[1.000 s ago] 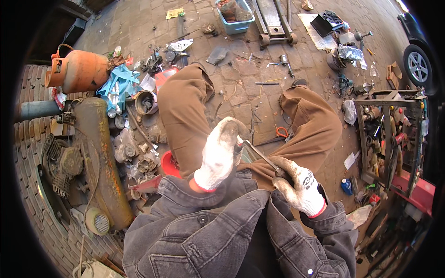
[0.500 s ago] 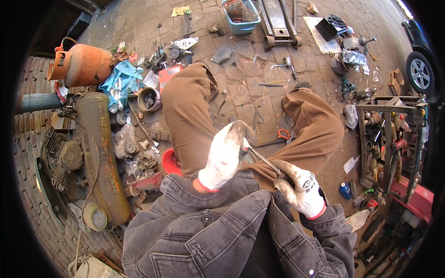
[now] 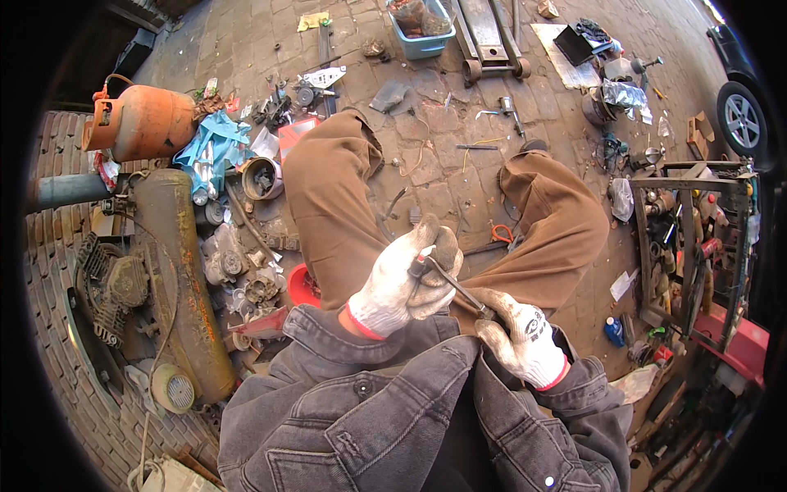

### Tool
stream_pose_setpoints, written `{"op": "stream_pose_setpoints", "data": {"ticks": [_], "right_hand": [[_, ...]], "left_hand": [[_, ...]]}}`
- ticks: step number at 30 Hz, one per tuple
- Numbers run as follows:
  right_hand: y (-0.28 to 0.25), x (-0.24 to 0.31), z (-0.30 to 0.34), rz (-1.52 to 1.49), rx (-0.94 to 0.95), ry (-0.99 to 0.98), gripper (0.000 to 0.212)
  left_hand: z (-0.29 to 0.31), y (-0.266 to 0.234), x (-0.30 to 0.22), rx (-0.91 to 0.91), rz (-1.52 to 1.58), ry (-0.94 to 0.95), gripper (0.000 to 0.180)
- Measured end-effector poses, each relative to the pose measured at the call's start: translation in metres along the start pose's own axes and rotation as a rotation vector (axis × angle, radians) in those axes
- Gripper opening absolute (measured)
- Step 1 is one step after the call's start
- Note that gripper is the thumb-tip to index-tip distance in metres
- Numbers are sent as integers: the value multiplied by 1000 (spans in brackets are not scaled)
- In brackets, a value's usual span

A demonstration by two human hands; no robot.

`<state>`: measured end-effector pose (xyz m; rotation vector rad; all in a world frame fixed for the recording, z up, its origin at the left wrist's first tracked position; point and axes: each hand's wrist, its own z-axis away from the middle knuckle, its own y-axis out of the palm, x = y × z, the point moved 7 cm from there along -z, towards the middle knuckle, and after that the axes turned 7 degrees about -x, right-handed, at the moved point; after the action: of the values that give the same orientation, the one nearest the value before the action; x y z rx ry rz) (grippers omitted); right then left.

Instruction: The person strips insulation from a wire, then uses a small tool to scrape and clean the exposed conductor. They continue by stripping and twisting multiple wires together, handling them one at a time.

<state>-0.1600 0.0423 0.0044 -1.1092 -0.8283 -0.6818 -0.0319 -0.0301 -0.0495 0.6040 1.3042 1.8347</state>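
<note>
Both my hands wear white knit work gloves with dirty, greyed fingers. A slim dark metal rod [image 3: 461, 289] slants between them above my lap. My left hand [image 3: 398, 283] is closed round its upper end, where the rod bends and a small dark tip shows by the thumb. At the rod's lower end, my right hand [image 3: 525, 334] pinches a small metal fitting between thumb and fingers. Exactly what kind of tool this is cannot be made out. On the ground just beyond my hands lies a tool with orange loop handles [image 3: 502, 234].
To the left are an orange gas cylinder [image 3: 156, 123], a rusty tank [image 3: 176, 271], a red bowl [image 3: 302, 285] and loose engine parts. Ahead stand a blue bin [image 3: 422, 45] and a floor jack [image 3: 484, 41]. A metal frame rack [image 3: 689, 180] stands right, with a car wheel [image 3: 742, 119] beyond.
My left hand has turned, so its curled fingers and the rod's bent upper end now show. The right hand has shifted slightly left, still holding the lower end.
</note>
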Motion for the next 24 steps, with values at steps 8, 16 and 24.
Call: {"op": "stream_pose_setpoints", "data": {"ticks": [8, 16, 24], "right_hand": [[7, -2, 20, 204, 37, 55, 37], [30, -1, 50, 350, 82, -168, 34], [43, -2, 51, 172, 105, -121, 44]], "left_hand": [[0, -18, 5, -56, -56, -14, 33], [17, -44, 33, 9, 86, -66, 14], [19, -65, 67, -386, -565, 94, 25]]}}
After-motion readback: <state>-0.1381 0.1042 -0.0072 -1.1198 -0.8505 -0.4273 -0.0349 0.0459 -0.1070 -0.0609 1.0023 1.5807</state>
